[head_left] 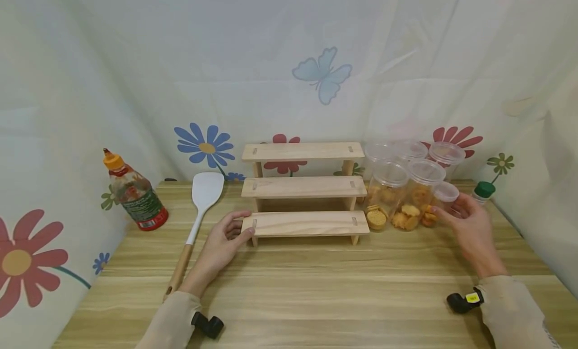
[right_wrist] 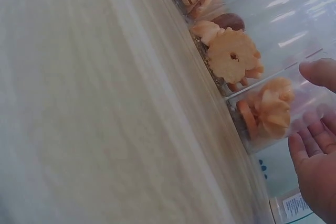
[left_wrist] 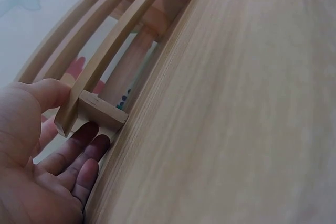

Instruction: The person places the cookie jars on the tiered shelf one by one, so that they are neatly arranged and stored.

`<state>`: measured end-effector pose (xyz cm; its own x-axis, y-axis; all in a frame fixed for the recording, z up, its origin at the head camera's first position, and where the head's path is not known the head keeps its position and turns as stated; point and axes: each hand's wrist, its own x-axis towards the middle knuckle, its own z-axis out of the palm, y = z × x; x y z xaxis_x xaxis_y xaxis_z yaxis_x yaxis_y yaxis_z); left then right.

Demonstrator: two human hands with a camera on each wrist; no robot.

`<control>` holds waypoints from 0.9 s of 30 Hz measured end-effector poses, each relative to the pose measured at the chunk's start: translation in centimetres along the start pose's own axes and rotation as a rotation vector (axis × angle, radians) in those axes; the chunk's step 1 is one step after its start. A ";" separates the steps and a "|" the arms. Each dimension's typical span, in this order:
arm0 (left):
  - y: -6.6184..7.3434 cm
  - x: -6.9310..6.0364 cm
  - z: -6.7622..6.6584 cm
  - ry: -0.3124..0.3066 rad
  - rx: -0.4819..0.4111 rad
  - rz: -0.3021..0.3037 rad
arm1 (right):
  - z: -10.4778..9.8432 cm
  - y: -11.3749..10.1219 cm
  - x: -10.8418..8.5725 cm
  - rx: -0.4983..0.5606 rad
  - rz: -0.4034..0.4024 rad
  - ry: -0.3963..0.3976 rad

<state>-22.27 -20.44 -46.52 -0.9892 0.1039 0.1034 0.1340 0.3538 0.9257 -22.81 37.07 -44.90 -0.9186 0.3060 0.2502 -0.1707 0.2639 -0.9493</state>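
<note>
A three-step wooden display rack stands mid-table. My left hand holds the left end of its lowest board, the thumb on the edge. In the left wrist view, the other fingers of the left hand spread below and behind that board. At the right, my right hand grips a small clear lidded jar, thumb on one side and fingers on the other. The right wrist view shows orange-yellow snack pieces inside this jar. It stands upright on the table beside taller jars.
Several taller clear jars of cookies and snacks crowd the rack's right side. Behind my right hand is a green-capped bottle. A white spatula with a wooden handle and a sauce bottle stand to the left. Patterned cloth surrounds the table.
</note>
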 end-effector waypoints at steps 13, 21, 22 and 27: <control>0.1 0.1 -0.1 -0.004 -0.002 -0.008 | -1.0 -2.6 -0.3 0.111 -0.016 0.065; 0.1 0.0 0.0 -0.012 -0.010 -0.005 | -2.9 -7.2 -0.1 0.100 -0.071 0.096; 0.1 0.0 -0.1 -0.012 -0.011 -0.007 | -3.1 -7.8 0.0 0.058 -0.080 0.104; 0.1 -0.1 -0.1 -0.011 -0.010 -0.016 | -3.8 -10.7 0.7 0.024 -0.125 0.116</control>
<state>-22.17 -20.55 -46.43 -0.9905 0.1082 0.0851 0.1178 0.3461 0.9308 -20.34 37.93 -33.89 -0.8428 0.3757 0.3853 -0.2904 0.2852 -0.9134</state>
